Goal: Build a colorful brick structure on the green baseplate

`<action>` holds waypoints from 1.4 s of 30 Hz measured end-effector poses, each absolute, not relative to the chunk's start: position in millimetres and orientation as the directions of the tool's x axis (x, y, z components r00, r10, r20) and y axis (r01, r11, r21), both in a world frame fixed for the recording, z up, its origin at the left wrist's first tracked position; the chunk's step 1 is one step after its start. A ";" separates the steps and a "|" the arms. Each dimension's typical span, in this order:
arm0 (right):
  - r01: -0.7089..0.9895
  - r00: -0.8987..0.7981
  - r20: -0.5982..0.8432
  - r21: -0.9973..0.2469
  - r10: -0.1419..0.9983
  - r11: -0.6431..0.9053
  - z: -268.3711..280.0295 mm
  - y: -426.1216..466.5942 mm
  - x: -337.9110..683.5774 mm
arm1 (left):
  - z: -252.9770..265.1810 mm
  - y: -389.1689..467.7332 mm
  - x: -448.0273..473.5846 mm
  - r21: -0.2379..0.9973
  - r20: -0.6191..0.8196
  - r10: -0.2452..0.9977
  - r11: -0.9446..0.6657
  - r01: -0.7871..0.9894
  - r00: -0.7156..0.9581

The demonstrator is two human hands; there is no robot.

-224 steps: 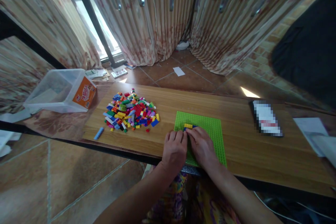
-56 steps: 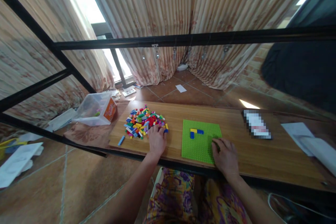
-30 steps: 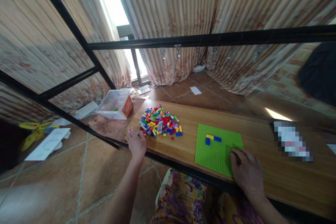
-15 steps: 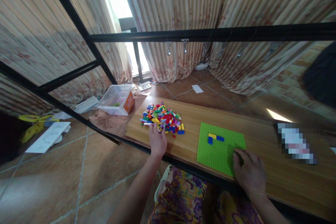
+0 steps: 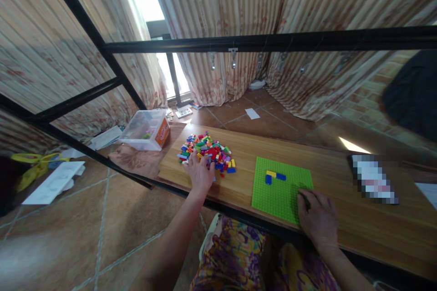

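Note:
A heap of small coloured building bricks (image 5: 213,151) lies on the left part of the wooden board. My left hand (image 5: 200,173) is at the near side of this heap, its fingers apart and bent down onto the bricks; nothing shows gripped in them. To the right lies a green studded baseplate (image 5: 280,200). On it, a yellow brick (image 5: 271,173) touches two blue bricks, one blue brick (image 5: 281,176) to its right and another blue brick (image 5: 268,180) below. My right hand (image 5: 318,216) holds the baseplate's near right edge with curled fingers; its fingertips are partly hidden.
The wooden tabletop (image 5: 246,145) is long and narrow. A black metal bar (image 5: 252,44) crosses beyond it. A clear plastic box (image 5: 141,132) stands past its left end. A blurred-out flat object (image 5: 373,179) lies at the right. Papers (image 5: 54,182) lie on the tiled floor.
My left hand has shifted slightly over the brick heap and its fingers have spread. My right hand stays at the baseplate's edge. The whole view has swung a little to the right.

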State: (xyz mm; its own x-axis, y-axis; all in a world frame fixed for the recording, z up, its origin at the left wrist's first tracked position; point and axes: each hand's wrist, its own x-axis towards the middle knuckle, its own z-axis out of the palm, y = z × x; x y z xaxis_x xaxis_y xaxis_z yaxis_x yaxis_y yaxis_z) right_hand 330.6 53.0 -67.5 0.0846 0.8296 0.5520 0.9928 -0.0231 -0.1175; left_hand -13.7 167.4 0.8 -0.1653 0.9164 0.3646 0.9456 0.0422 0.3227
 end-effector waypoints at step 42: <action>0.979 0.154 0.516 -0.193 0.842 -0.061 -59.8 53.1 321.8 | -8.0 188.5 -22.4 0.834 0.319 0.937 -0.206 0.511 -0.144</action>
State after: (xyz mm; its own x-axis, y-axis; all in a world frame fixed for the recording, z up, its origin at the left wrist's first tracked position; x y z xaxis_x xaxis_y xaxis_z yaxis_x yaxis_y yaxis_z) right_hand 321.8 53.1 -59.8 0.1544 0.8423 0.5165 0.9793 -0.0612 -0.1929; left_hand -22.4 188.5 -8.0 -0.1437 0.9368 0.3189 0.5115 -0.2055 0.8344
